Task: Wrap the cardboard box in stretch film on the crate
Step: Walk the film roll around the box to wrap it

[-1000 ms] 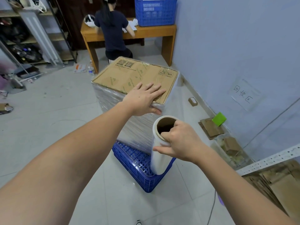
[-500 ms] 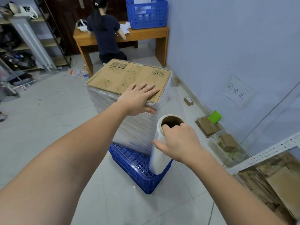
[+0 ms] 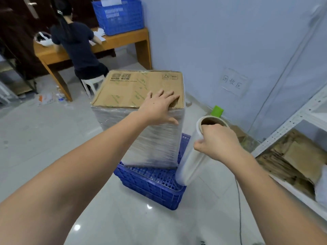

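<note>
The cardboard box (image 3: 141,89) is standing upright on the blue plastic crate (image 3: 154,184) on the pale glossy floor, its brown printed top bare and its sides sheathed in layers of cloudy, finely ribbed stretch film (image 3: 150,142). I am pressing my left hand (image 3: 159,106) flat on the near right corner of the top, fingers spread and straight, thumb lying over the edge onto the film. My right hand (image 3: 215,141) is gripping the upper end of the film roll (image 3: 192,156), fingers curled over the rim of its cardboard core; the roll is hanging tilted just beside the box's right corner, its lower end overlapping the perforated crate edge. A bright green object (image 3: 217,111) is lying by the blue-grey wall beyond the roll. To the right, white metal shelving (image 3: 290,128) is holding flattened cardboard (image 3: 297,156). Behind the box, a person in dark clothes (image 3: 77,46) is sitting on a white stool at a wooden table (image 3: 123,41) bearing another blue crate (image 3: 118,15).
</note>
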Demonstrator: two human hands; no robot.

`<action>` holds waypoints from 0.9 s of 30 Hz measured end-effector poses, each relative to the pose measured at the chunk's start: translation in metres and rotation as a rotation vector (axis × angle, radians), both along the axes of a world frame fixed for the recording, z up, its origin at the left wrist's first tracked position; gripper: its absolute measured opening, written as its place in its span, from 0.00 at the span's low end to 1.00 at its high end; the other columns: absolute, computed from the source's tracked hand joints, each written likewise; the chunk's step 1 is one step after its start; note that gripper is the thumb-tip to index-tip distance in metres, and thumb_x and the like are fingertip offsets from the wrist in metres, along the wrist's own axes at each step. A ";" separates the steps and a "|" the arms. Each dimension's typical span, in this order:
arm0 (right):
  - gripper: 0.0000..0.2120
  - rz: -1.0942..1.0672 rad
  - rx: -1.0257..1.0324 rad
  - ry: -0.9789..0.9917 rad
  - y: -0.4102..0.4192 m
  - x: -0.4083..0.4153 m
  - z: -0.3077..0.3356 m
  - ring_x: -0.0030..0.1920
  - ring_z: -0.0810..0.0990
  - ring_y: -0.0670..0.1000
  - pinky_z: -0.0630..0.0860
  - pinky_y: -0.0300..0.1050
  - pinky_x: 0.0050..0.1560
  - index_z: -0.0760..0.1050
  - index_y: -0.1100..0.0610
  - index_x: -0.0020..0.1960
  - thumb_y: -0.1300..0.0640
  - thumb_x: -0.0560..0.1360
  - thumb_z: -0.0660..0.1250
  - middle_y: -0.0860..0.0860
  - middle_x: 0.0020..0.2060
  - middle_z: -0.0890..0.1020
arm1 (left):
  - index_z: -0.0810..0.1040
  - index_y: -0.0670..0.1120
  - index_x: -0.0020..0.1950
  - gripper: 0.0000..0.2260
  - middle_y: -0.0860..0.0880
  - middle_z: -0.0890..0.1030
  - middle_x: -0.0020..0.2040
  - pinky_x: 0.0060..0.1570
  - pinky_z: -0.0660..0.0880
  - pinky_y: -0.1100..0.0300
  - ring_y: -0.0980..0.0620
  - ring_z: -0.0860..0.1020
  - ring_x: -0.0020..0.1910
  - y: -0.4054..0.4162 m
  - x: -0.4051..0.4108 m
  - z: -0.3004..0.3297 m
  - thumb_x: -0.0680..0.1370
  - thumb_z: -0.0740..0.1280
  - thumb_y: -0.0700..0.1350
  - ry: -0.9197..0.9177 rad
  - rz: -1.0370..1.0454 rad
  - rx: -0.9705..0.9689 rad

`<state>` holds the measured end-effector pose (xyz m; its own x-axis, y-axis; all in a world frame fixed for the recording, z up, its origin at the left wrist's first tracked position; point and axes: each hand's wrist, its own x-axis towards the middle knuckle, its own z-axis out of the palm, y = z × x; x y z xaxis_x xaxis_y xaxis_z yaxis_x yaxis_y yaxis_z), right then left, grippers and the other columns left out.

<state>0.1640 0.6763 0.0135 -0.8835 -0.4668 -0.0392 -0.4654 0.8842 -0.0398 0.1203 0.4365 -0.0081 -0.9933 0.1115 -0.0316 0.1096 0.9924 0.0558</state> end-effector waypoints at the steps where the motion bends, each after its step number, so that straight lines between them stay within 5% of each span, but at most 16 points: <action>1: 0.12 -0.051 0.000 0.005 -0.002 0.005 -0.002 0.31 0.71 0.52 0.62 0.44 0.29 0.68 0.54 0.37 0.47 0.72 0.63 0.50 0.32 0.75 | 0.51 0.56 0.84 0.50 0.51 0.52 0.85 0.80 0.50 0.37 0.45 0.51 0.83 -0.007 0.002 0.002 0.71 0.72 0.71 -0.021 -0.055 0.005; 5: 0.30 -0.198 0.025 0.128 -0.015 0.016 -0.010 0.30 0.72 0.49 0.64 0.44 0.28 0.70 0.53 0.35 0.25 0.68 0.61 0.48 0.30 0.76 | 0.48 0.61 0.84 0.48 0.50 0.52 0.85 0.80 0.54 0.42 0.44 0.53 0.83 -0.050 0.007 0.009 0.71 0.67 0.76 0.000 -0.193 -0.127; 7: 0.32 -0.228 0.025 0.159 -0.020 0.018 -0.014 0.30 0.72 0.49 0.65 0.44 0.29 0.70 0.53 0.34 0.22 0.67 0.60 0.47 0.29 0.75 | 0.43 0.64 0.83 0.45 0.50 0.49 0.85 0.80 0.51 0.39 0.42 0.51 0.83 -0.061 0.009 0.005 0.73 0.59 0.78 -0.013 -0.192 -0.134; 12: 0.27 -0.105 0.046 0.181 -0.026 0.037 -0.018 0.33 0.74 0.51 0.65 0.46 0.31 0.70 0.53 0.32 0.29 0.72 0.61 0.46 0.27 0.74 | 0.43 0.62 0.83 0.39 0.48 0.47 0.85 0.78 0.47 0.32 0.38 0.49 0.83 -0.049 0.003 -0.004 0.78 0.57 0.73 0.007 -0.184 -0.109; 17: 0.29 0.088 0.020 0.235 -0.045 0.058 -0.022 0.29 0.68 0.53 0.62 0.45 0.29 0.58 0.54 0.27 0.34 0.70 0.65 0.47 0.22 0.63 | 0.42 0.62 0.83 0.38 0.48 0.47 0.85 0.78 0.48 0.31 0.38 0.49 0.83 -0.049 0.007 -0.006 0.80 0.56 0.71 0.033 -0.167 -0.112; 21: 0.26 0.202 0.009 0.160 -0.060 0.071 -0.019 0.32 0.69 0.51 0.65 0.45 0.33 0.60 0.52 0.27 0.34 0.71 0.61 0.46 0.24 0.67 | 0.41 0.62 0.83 0.39 0.48 0.46 0.85 0.78 0.48 0.31 0.38 0.48 0.83 -0.050 0.008 -0.008 0.79 0.56 0.72 0.032 -0.167 -0.110; 27: 0.26 0.392 0.063 0.233 -0.086 0.087 -0.019 0.25 0.64 0.49 0.50 0.41 0.30 0.57 0.50 0.24 0.39 0.64 0.69 0.42 0.20 0.56 | 0.41 0.62 0.83 0.39 0.48 0.47 0.85 0.78 0.48 0.31 0.38 0.48 0.83 -0.050 0.011 -0.010 0.79 0.56 0.73 0.043 -0.166 -0.116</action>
<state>0.2514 0.5904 -0.0054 -0.6297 -0.7703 0.1005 -0.7550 0.6373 0.1542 0.1308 0.3863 -0.0179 -0.9622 0.2720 -0.0116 0.2722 0.9600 -0.0660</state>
